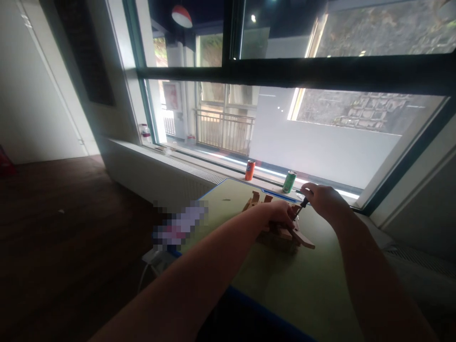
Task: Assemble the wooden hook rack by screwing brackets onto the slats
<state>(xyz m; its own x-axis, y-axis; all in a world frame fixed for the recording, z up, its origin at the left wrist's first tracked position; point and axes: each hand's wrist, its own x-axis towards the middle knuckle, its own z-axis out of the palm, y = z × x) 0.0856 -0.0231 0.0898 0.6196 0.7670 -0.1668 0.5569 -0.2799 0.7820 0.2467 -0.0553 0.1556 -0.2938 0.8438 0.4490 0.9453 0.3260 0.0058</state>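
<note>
A wooden model [285, 230] made of several brown pieces lies on the green table [302, 289]. My left hand [280, 213] rests on top of it, fingers curled round the wood. My right hand [322, 198] is closed on a small screwdriver [302, 205] with a dark handle, whose tip points down into the model just right of my left hand. Both forearms reach in from the bottom of the view.
An orange can [250, 170] and a green can [289, 181] stand on the window sill behind the table. A large window [285, 118] fills the back. The dark wooden floor [71, 228] lies to the left. The table has a blue edge [256, 313].
</note>
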